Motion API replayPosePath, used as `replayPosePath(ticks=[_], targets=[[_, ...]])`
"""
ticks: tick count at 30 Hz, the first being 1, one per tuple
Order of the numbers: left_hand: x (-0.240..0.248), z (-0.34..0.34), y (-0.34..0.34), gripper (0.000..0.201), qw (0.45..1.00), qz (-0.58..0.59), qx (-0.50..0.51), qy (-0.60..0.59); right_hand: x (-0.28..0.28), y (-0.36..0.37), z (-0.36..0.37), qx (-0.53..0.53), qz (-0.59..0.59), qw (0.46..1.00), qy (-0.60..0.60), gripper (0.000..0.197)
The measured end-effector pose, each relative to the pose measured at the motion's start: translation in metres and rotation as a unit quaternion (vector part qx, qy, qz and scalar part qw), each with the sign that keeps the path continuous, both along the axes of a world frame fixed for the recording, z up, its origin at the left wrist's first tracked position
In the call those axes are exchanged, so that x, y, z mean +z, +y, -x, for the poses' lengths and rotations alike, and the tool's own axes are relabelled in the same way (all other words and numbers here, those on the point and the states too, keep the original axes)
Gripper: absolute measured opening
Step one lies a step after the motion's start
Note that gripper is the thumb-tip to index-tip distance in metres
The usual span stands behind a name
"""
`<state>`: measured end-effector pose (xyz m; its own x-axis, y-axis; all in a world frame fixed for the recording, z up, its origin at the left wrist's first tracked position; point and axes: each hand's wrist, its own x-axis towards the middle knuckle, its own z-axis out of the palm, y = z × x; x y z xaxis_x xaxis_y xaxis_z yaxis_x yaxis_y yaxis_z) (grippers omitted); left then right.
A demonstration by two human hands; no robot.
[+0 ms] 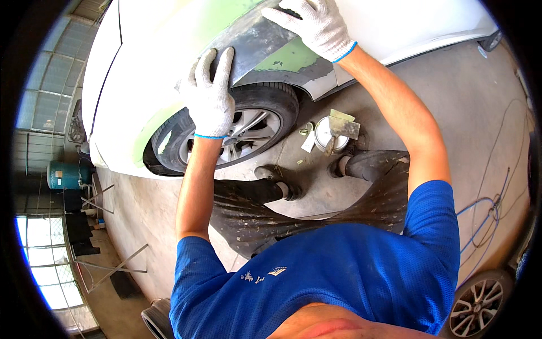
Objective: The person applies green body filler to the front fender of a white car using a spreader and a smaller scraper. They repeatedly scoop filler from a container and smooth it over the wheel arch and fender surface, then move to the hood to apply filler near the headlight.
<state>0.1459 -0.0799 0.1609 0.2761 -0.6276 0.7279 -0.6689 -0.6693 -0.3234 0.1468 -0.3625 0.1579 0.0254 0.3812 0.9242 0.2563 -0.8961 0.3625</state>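
A white car (pixel 152 34) stands before me, its fender showing green and dark grey patches above a wheel (pixel 285 107) with silver spokes. My left hand (pixel 210 96), in a white knit glove with a blue cuff, lies on the fender just over the tire, fingers spread. Higher and to the right, my right hand (pixel 322 28), gloved alike, rests with its fingers apart at the upper end of the bare grey patch (pixel 248 45). I see nothing held in either hand, though the far fingers of the right are cut off by the frame's top.
Between my feet and the car stands a round tin (pixel 323 134) with flat spreader plates (pixel 344 125) across it. A blue hose (pixel 483 203) coils on the floor at right, above a loose wheel (pixel 479 305). Metal stands (pixel 121 265) and a teal tank (pixel 68 175) are at left.
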Motion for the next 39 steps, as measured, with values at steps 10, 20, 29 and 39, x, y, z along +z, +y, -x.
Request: replayPosePath(ticks=[10, 20, 29, 39], targets=[[-0.003, -0.005, 0.003, 0.083, 1.000, -0.011, 0.006, 0.029, -0.006, 0.002, -0.009, 0.007, -0.014, 1.000, 0.007, 0.030], [-0.007, -0.015, -0.001, 0.082, 1.000, -0.009, 0.021, -0.003, -0.015, 0.000, -0.019, 0.007, -0.026, 0.999, 0.018, 0.030], [-0.036, -0.013, 0.006, 0.074, 0.999, -0.001, 0.033, -0.008, -0.057, 0.001, -0.025, 0.028, -0.058, 0.995, 0.070, 0.030], [-0.097, 0.010, -0.003, 0.064, 0.993, -0.040, 0.104, 0.038, -0.136, -0.011, -0.026, 0.062, -0.130, 0.977, 0.155, 0.030]])
